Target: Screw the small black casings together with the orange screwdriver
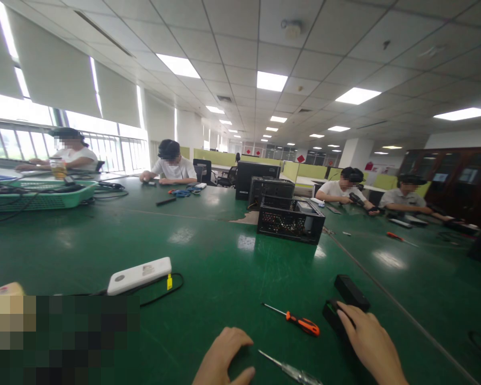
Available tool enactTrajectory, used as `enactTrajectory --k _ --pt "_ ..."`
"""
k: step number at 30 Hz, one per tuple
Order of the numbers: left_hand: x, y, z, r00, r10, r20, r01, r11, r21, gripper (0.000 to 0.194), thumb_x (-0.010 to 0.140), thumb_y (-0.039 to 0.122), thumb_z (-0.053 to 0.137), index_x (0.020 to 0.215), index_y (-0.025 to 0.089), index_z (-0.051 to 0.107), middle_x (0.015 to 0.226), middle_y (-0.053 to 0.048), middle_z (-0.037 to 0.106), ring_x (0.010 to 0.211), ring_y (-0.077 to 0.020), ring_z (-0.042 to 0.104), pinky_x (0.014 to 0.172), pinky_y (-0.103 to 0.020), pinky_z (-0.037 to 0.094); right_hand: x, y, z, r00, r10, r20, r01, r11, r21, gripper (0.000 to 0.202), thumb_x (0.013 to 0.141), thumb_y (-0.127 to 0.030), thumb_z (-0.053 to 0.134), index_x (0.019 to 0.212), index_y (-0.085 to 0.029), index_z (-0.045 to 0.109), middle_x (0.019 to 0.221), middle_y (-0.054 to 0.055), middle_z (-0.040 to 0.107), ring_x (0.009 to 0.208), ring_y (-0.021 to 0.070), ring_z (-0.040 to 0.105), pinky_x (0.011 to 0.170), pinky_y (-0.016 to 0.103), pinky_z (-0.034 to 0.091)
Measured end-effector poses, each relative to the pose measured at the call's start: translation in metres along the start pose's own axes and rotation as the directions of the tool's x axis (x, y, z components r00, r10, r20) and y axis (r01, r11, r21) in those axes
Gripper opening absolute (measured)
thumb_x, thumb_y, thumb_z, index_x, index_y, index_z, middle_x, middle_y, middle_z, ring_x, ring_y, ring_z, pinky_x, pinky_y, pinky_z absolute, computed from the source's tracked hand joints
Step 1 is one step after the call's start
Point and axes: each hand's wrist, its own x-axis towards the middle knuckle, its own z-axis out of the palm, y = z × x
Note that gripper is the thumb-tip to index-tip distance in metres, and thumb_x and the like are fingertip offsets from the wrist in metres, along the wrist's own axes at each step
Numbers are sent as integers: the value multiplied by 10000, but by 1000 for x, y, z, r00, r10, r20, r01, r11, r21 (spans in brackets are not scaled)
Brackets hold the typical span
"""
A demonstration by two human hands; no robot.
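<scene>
At the bottom middle, my left hand (pixel 225 354) hovers over the green table with its fingers curved and apart, nothing between them. To its right lies a screwdriver with a clear handle (pixel 294 372). Above that is an orange and black screwdriver (pixel 303 323), its tip toward the left. My right hand (pixel 371 339) rests on a long black object (pixel 332 315), fingers over its top and side; the palm hides part of it. Just behind, a black block (pixel 351 292) lies on the table.
A white power bank (pixel 139 275) with a black cable lies left. Black computer cases (pixel 291 220) stand mid-table. A green basket (pixel 70 197) of cables is far left. Several people sit around the table. Another orange screwdriver (pixel 395 237) lies right.
</scene>
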Motion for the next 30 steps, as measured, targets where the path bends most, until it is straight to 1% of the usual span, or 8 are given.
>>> enactTrajectory --k 7,10,15,19,21,23,26,30 --pt "2 4 -3 999 28 19 -29 1000 4 321 723 153 661 1033 231 636 1072 -51 676 1019 -232 614 973 -350 472 -1 0 1 999 -14 32 10 993 118 472 896 -485 369 1204 -251 641 1240 38 644 1067 267 600 914 385 476" --pt "2 5 -4 1000 30 7 -30 1000 2 303 745 157 651 1038 233 633 1078 -52 674 1023 -230 609 1000 -364 450 -1 3 -1 998 44 52 -52 986 159 461 881 -486 385 1206 -268 629 1240 45 645 1057 269 625 858 375 499" --pt "0 5 -4 999 37 18 -37 999 -5 285 746 164 651 1022 233 631 1069 -53 673 1010 -229 608 991 -359 452 0 28 -15 969 183 163 -210 964 163 345 806 -467 482 1066 -322 656 933 47 739 774 275 697 665 368 514" --pt "1 5 -5 999 35 16 -35 999 6 300 727 146 652 1012 238 632 1063 -45 676 1009 -228 608 989 -354 451 1 46 -24 959 147 244 -197 960 196 216 785 -444 498 861 -287 624 726 15 717 670 252 687 603 331 490" --pt "2 6 -5 999 38 15 -38 999 9 297 725 145 652 1007 237 630 1057 -43 677 999 -225 610 984 -349 453 1 50 -23 956 131 263 -185 963 194 236 791 -479 489 813 -281 616 685 13 709 663 259 684 587 332 486" --pt "2 6 -5 999 42 12 -42 999 7 282 731 151 646 1000 233 628 1050 -45 677 987 -224 612 969 -343 461 1 53 -20 968 127 218 -173 964 204 297 784 -512 498 885 -286 661 818 37 743 762 278 696 649 354 509" --pt "2 6 -4 999 47 11 -47 999 4 270 739 158 639 999 231 626 1049 -47 676 981 -223 609 938 -333 475 2 54 -12 987 104 124 -129 968 214 435 791 -520 490 1112 -296 680 1107 59 712 978 293 670 830 393 507" --pt "1 6 -3 999 48 15 -48 999 4 273 742 162 642 1006 231 628 1056 -49 675 990 -222 604 947 -333 463 1 51 -6 988 71 134 -92 983 157 500 832 -501 430 1214 -268 654 1200 74 670 1053 284 644 915 410 480"
